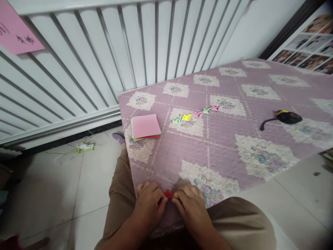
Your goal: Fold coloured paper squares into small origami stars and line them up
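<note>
A small folded red paper piece is pinched between both hands at the table's near edge. My left hand grips its left side with the fingertips. On its right side, my right hand is closed in a pinch. Beyond them, a stack of square paper, pink on top, lies on the left of the table. Several small folded papers form a slanting row, among them a green one, a yellow one and a pink one.
The table has a purple flowered cloth. A black object with a yellow band lies at its right. Behind stands a white radiator. A power strip with cables is on the floor at left.
</note>
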A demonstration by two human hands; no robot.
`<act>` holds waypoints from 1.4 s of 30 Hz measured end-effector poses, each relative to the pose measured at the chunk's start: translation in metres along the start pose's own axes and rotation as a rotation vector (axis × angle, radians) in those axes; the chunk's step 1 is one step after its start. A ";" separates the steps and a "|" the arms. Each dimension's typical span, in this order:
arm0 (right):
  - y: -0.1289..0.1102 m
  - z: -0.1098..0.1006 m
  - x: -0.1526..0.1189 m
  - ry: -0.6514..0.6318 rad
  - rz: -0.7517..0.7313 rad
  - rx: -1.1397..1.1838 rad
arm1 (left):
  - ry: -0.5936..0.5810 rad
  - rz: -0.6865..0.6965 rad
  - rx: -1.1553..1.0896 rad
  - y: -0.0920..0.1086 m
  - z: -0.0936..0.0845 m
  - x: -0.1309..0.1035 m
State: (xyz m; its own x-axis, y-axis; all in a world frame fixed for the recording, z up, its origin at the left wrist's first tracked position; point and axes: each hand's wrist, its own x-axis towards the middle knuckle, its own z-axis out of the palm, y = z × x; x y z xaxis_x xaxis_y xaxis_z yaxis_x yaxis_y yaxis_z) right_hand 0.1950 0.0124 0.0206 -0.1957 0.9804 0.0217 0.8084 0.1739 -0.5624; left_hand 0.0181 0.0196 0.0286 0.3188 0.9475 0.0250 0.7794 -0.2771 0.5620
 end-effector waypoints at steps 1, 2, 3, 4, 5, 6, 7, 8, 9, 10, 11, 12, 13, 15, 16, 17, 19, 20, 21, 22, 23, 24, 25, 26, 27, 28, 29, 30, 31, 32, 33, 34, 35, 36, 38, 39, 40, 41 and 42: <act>0.000 -0.001 0.000 -0.006 0.005 0.006 | -0.004 0.002 -0.002 -0.001 0.000 0.000; -0.001 -0.001 0.000 -0.010 0.005 0.013 | -0.009 0.011 -0.005 -0.002 0.000 0.000; -0.002 -0.002 -0.001 -0.013 0.001 0.021 | -0.013 0.024 -0.009 -0.003 0.000 0.000; -0.003 -0.003 -0.001 -0.016 -0.008 0.029 | -0.014 0.041 -0.015 -0.005 0.000 0.000; -0.005 -0.003 -0.001 -0.018 -0.017 0.035 | -0.013 0.058 -0.022 -0.006 0.000 -0.001; -0.006 -0.003 -0.001 -0.018 -0.026 0.040 | -0.010 0.073 -0.028 -0.008 0.000 -0.001; -0.007 -0.002 -0.001 -0.017 -0.033 0.043 | -0.005 0.083 -0.034 -0.009 0.000 -0.002; -0.008 -0.001 0.000 -0.015 -0.039 0.043 | -0.001 0.090 -0.040 -0.010 0.000 -0.003; -0.008 0.000 0.000 -0.011 -0.044 0.043 | 0.000 0.093 -0.044 -0.011 0.000 -0.003; -0.009 0.001 0.001 -0.006 -0.048 0.041 | -0.001 0.094 -0.048 -0.011 0.000 -0.003; -0.009 0.003 0.001 -0.003 -0.051 0.038 | -0.004 0.096 -0.051 -0.011 0.000 -0.003; -0.009 0.003 0.001 -0.002 -0.054 0.034 | -0.008 0.099 -0.056 -0.011 -0.001 -0.003; -0.009 0.004 0.002 -0.004 -0.054 0.028 | -0.011 0.102 -0.060 -0.011 -0.001 -0.003; -0.009 0.004 0.002 -0.005 -0.051 0.015 | -0.013 0.110 -0.068 -0.011 -0.002 -0.003; -0.009 0.004 0.002 -0.003 -0.049 0.006 | -0.013 0.112 -0.070 -0.011 -0.002 -0.003; -0.010 0.004 0.002 -0.005 -0.049 -0.001 | -0.011 0.111 -0.070 -0.011 -0.002 -0.003; -0.009 0.004 0.001 -0.007 -0.055 -0.015 | -0.010 0.110 -0.066 -0.012 -0.001 -0.004; -0.008 0.005 0.001 -0.011 -0.059 -0.023 | -0.009 0.109 -0.064 -0.012 -0.001 -0.004; -0.007 0.006 0.001 -0.016 -0.064 -0.030 | -0.007 0.109 -0.061 -0.013 -0.001 -0.004; -0.006 0.007 0.001 -0.021 -0.070 -0.038 | -0.005 0.109 -0.058 -0.013 0.000 -0.004; -0.004 0.008 0.001 -0.022 -0.075 -0.048 | -0.003 0.107 -0.054 -0.013 0.000 -0.005; -0.003 0.009 0.001 -0.024 -0.080 -0.059 | -0.001 0.103 -0.050 -0.013 0.000 -0.005; -0.002 0.011 0.002 -0.031 -0.085 -0.069 | 0.001 0.099 -0.047 -0.012 0.000 -0.004; -0.001 0.012 0.002 -0.036 -0.086 -0.078 | 0.003 0.095 -0.045 -0.012 0.000 -0.004; -0.001 0.012 0.003 -0.042 -0.084 -0.084 | 0.006 0.089 -0.046 -0.011 0.000 -0.004; -0.001 0.012 0.004 -0.051 -0.079 -0.084 | 0.009 0.084 -0.048 -0.011 0.000 -0.004; -0.002 0.012 0.004 -0.061 -0.072 -0.078 | 0.012 0.080 -0.052 -0.010 -0.001 -0.003; -0.002 0.011 0.005 -0.070 -0.064 -0.069 | 0.013 0.078 -0.054 -0.010 -0.001 -0.003; -0.003 0.010 0.005 -0.077 -0.057 -0.060 | 0.014 0.078 -0.054 -0.009 -0.001 -0.003; -0.003 0.008 0.005 -0.086 -0.057 -0.053 | 0.012 0.079 -0.053 -0.009 -0.001 -0.003; -0.004 0.007 0.005 -0.094 -0.060 -0.050 | 0.007 0.082 -0.049 -0.010 -0.001 -0.003; -0.004 0.005 0.005 -0.103 -0.067 -0.048 | 0.003 0.084 -0.045 -0.010 -0.001 -0.003; -0.004 0.004 0.005 -0.111 -0.074 -0.047 | -0.001 0.085 -0.042 -0.010 -0.001 -0.003; -0.004 0.003 0.005 -0.115 -0.078 -0.044 | -0.003 0.084 -0.040 -0.010 -0.001 -0.004; -0.003 0.003 0.005 -0.114 -0.075 -0.034 | -0.002 0.076 -0.041 -0.010 -0.001 -0.004; -0.003 0.004 0.005 -0.111 -0.073 -0.032 | -0.001 0.072 -0.044 -0.009 -0.002 -0.003; -0.004 0.005 0.005 -0.103 -0.071 -0.035 | 0.001 0.067 -0.049 -0.008 -0.002 -0.003; -0.004 0.006 0.005 -0.093 -0.069 -0.044 | 0.005 0.062 -0.053 -0.008 -0.002 -0.003; -0.004 0.007 0.005 -0.085 -0.071 -0.057 | 0.010 0.058 -0.054 -0.007 -0.002 -0.003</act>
State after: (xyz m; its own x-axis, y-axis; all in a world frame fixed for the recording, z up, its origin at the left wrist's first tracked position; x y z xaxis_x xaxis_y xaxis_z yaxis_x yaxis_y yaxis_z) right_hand 0.1863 0.0158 0.0170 -0.2980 0.9545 -0.0121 0.8206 0.2496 -0.5142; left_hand 0.0108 0.0190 0.0263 0.3573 0.9316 0.0667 0.7291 -0.3228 0.6035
